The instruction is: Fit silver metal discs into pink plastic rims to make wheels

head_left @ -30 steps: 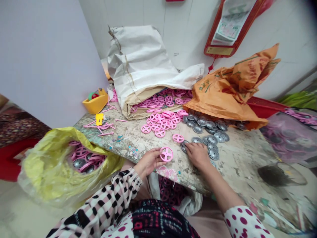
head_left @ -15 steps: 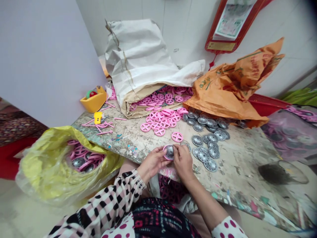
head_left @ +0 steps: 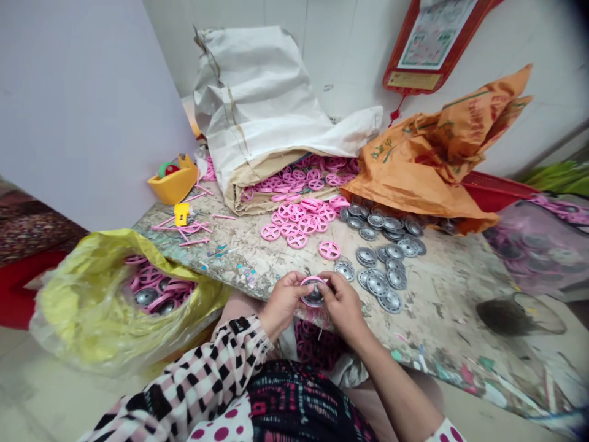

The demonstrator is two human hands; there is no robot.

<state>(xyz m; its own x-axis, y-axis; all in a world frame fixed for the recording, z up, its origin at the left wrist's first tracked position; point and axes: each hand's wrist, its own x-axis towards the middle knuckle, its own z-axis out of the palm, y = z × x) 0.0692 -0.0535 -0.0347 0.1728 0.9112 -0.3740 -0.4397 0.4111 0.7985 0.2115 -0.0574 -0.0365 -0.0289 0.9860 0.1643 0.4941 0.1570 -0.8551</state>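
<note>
Between my two hands, at the table's near edge, is a small pink toy wheel (head_left: 313, 291) with a grey disc in its face. My left hand (head_left: 284, 302) grips its left side, thumb on the front. My right hand (head_left: 343, 303) has its thumb and fingers closed on the right side, partly covering the disc. Just beyond lie a loose grey hubcap (head_left: 345, 271) and a single pink wheel (head_left: 329, 250). More pink wheels (head_left: 297, 224) are heaped behind, and several grey hubcaps (head_left: 377, 284) lie to the right, some overlapping.
A white sack (head_left: 262, 92) spills pink wheels at the back, beside an orange sack (head_left: 414, 166). At the left stand a yellow tape dispenser (head_left: 172, 183), pink rods (head_left: 196, 231) and a yellow bag (head_left: 92, 301) of assembled wheels. A dark mesh-like object (head_left: 504, 316) lies right.
My hands have tilted the wheel and shifted slightly down. My right thumb now lies over the disc's face. The loose hubcap behind my right hand shows more fully.
</note>
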